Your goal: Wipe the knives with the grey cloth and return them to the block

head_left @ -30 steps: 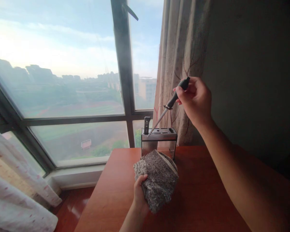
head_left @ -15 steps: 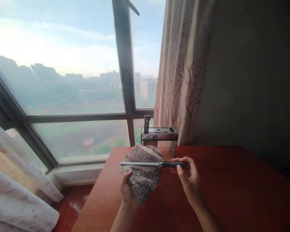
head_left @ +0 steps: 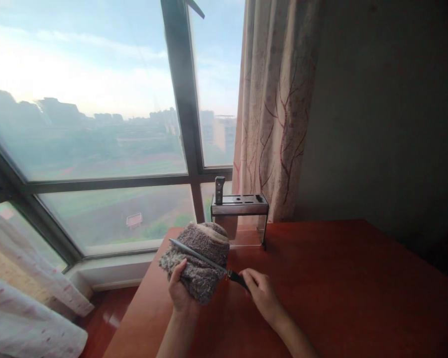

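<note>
A bunched grey-brown fluffy cloth (head_left: 203,276) rests in my left hand (head_left: 181,291), the thumb pressed over its near side and the other fingers hidden behind it. My right hand (head_left: 261,293) is closed round the black handle of a sharpening steel (head_left: 197,255). Its thin metal rod lies slantwise across the front of the cloth, tip up at the left. Behind both hands, a metal-topped knife block (head_left: 241,209) with clear lower sides stands on the table. One knife (head_left: 219,190) with a dark riveted handle sticks up from its left slot.
The reddish-brown table (head_left: 321,288) runs to the right, toward a dark wall (head_left: 366,124). A large window (head_left: 97,124) fills the left and back. A patterned curtain (head_left: 276,99) hangs behind the knife block, and a pale curtain (head_left: 30,293) drapes at the lower left.
The sharpening steel has turned from level to slanted, its handle end now lower. My right hand has moved down and left, and the cloth has shifted left with my left hand.
</note>
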A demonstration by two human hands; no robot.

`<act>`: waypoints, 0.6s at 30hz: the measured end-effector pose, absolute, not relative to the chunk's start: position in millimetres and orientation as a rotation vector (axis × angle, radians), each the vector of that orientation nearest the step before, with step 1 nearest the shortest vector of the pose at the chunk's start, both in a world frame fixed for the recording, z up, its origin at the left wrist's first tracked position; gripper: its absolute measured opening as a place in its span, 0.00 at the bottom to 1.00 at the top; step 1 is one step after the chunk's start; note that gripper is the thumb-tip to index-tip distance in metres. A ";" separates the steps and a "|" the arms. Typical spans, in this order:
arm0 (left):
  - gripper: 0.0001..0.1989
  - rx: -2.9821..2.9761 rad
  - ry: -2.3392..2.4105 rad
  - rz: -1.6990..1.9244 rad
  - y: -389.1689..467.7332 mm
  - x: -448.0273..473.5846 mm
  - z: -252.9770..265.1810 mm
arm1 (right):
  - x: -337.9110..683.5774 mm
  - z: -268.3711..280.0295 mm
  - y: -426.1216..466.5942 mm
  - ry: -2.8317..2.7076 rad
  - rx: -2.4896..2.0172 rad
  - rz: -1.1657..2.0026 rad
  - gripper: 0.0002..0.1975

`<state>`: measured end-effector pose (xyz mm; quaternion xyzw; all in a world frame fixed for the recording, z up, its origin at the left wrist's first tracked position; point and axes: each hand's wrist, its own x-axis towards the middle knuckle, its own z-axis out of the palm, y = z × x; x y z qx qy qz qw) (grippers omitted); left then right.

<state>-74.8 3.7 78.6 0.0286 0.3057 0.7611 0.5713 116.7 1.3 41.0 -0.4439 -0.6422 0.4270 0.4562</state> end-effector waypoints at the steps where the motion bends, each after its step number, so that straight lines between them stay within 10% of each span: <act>1: 0.18 0.071 0.726 1.781 3.2 -73.1 78.8 | 113.9 41.7 -0.5 -1.606 -1.083 1.035 0.22; 18: 0.18 0.103 0.625 1.701 6.1 -56.0 76.3 | 93.1 26.3 -7.7 -1.795 -1.113 1.015 0.24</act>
